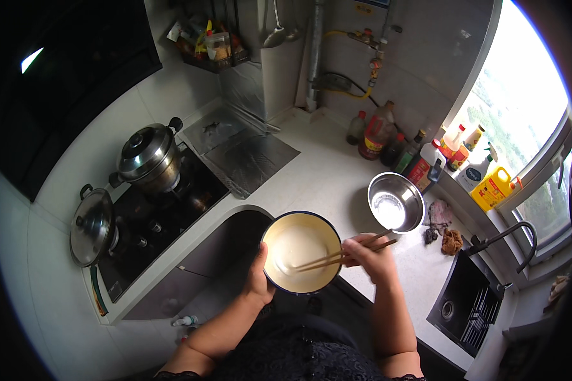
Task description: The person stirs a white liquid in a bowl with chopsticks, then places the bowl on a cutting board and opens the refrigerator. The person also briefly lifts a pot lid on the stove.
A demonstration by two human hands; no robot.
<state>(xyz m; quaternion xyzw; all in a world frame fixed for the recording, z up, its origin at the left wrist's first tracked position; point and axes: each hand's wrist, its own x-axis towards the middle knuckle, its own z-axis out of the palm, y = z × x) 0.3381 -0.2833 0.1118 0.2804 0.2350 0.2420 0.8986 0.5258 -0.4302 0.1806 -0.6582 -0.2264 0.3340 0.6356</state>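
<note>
My left hand [258,277] grips the left side of a round cream-coloured bowl [302,225] with a dark blue rim, its thumb up at the edge. Pale stuff lies in the bottom of the bowl; what it is I cannot tell. A pair of wooden chopsticks [333,258] is in my right hand [370,257], closed around them at the bowl's right side. Their tips reach down into the bowl. Just beyond my right hand, a shiny steel bowl [374,190] stands on the white counter [324,159].
At left, a lidded steel pot [149,162] and a lidded pan [92,225] sit on the black gas stove [197,203]. Several bottles [378,130] line the back right, below the window. Crumpled cloths [451,241] lie near the black sink [454,289] and its tap [505,235].
</note>
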